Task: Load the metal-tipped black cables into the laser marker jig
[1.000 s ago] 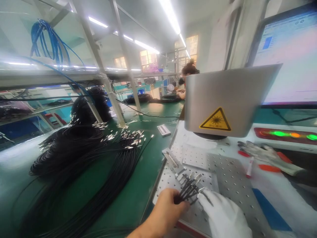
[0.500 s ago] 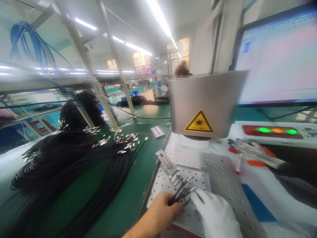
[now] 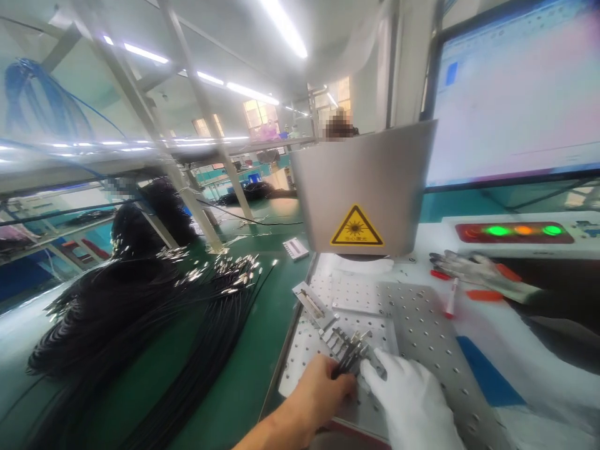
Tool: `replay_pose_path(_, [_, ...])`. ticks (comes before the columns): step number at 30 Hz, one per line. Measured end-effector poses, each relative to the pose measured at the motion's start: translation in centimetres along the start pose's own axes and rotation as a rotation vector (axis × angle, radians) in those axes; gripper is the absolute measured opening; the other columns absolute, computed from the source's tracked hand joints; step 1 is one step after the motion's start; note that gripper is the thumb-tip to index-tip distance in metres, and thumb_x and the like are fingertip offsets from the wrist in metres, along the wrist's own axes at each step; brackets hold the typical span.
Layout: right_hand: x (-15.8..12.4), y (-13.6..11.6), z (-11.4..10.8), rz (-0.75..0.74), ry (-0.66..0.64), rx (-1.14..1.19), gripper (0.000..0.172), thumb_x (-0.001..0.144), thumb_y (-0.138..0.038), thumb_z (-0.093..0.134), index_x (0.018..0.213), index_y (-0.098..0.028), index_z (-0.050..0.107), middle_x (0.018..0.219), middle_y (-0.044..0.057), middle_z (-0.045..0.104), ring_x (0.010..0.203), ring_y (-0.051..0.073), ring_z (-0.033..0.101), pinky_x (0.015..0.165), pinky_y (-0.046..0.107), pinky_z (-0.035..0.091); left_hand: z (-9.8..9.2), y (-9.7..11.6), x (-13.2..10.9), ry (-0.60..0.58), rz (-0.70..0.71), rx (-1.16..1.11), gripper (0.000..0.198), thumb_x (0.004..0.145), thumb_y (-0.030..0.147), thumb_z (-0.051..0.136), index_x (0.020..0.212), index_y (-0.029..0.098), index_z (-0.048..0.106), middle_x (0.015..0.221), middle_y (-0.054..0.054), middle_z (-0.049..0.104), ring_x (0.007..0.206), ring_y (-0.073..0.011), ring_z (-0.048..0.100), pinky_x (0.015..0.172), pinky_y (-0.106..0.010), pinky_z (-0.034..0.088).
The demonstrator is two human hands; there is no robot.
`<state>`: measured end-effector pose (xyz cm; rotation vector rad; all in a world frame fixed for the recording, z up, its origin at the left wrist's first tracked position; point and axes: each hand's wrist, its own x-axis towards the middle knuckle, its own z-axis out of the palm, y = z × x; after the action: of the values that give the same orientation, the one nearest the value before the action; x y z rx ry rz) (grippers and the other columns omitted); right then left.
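A small bundle of black cables (image 3: 347, 361) with flat metal connectors on their ends is gripped in my bare left hand (image 3: 323, 389). My right hand (image 3: 409, 394), in a white glove, is right beside these connectors, its thumb and fingers curled together at the bundle's right side; whatever is between them is hidden. Under and behind the connectors lies a slotted metal fixture (image 3: 332, 337) on the perforated metal plate (image 3: 422, 340). A flat metal block with a long recess (image 3: 309, 301) adjoins the fixture's far end.
A grey machine head (image 3: 360, 181) with a yellow laser warning sign overhangs the plate. Many black cables (image 3: 206, 337) cover the green table at left. Grey gloves (image 3: 478, 275), a red-and-white marker (image 3: 452, 299) and a blue sheet (image 3: 487, 372) lie right. A monitor (image 3: 510, 100) stands behind.
The view has shifted slightly. My left hand has moved a little to the right with the cables, closer to my right hand, and more of the slotted fixture shows.
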<state>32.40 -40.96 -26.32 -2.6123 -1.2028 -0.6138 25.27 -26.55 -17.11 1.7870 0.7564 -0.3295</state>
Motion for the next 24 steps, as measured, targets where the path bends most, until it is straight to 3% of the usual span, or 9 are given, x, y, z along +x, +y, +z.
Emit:
replay_pose_path(2, [0.2,-0.1,0.2,0.026,0.005,0.030,0.033,0.079,-0.010,0.065,0.101,-0.034,0.071,0.110,0.002,0.069,0.082,0.020,0.063,0.070,0.030,0.040,0.2,-0.8,0.7,0.039,0.054,0.044,0.019,0.079,0.012,0.050,0.060,0.018,0.049,0.047,0.007,0.037,0.046,-0.0079,0.031,0.047,-0.024,0.021])
replay_pose_path(7, [0.8,-0.6,0.6,0.231,0.037,0.042,0.018,0.086,-0.020,0.061,0.088,-0.033,0.073,0.079,0.000,0.070,0.067,0.020,0.062,0.065,0.030,0.043,0.5,-2.1,1.7,0.103,0.124,0.148,0.017,0.079,0.020,0.053,0.063,0.018,0.047,0.056,0.006,0.037,0.058,-0.0095,0.035,0.053,-0.024,0.024])
replay_pose_path(11, [0.6,-0.5,0.3,0.169,0.071,0.023,0.020,0.086,-0.020,0.058,0.091,-0.030,0.074,0.079,0.001,0.070,0.068,0.019,0.062,0.067,0.031,0.044,0.7,-1.9,1.5,0.101,0.124,0.144,0.020,0.079,0.027,0.054,0.063,0.019,0.046,0.057,0.006,0.036,0.058,-0.0099,0.033,0.053,-0.025,0.023])
replay_pose_path(18, [0.4,-0.7,-0.9,0.092,-0.040,0.038,0.031,0.077,-0.010,0.068,0.096,-0.034,0.073,0.107,0.001,0.069,0.085,0.021,0.063,0.074,0.033,0.041,0.7,-1.0,0.9,0.045,0.133,0.119,0.021,0.079,0.017,0.047,0.059,0.019,0.042,0.053,0.006,0.035,0.051,-0.0084,0.031,0.049,-0.025,0.021])
replay_pose_path(21, [0.6,-0.5,0.0,0.100,-0.032,0.040,0.027,0.079,-0.012,0.069,0.096,-0.033,0.073,0.100,0.001,0.071,0.080,0.021,0.065,0.069,0.030,0.043,0.0,-0.7,0.6,-0.065,0.026,0.107,0.021,0.082,0.018,0.043,0.061,0.020,0.046,0.050,0.004,0.048,0.041,-0.0096,0.037,0.045,-0.025,0.024])
replay_pose_path(24, [0.7,0.2,1.7,0.095,0.023,-0.015,0.025,0.079,-0.017,0.069,0.095,-0.036,0.074,0.087,0.002,0.072,0.069,0.021,0.065,0.063,0.029,0.046,-1.1,-0.8,0.3,-0.010,0.094,0.094,0.023,0.086,0.023,0.042,0.064,0.021,0.046,0.051,0.003,0.051,0.040,-0.0114,0.041,0.045,-0.025,0.027])
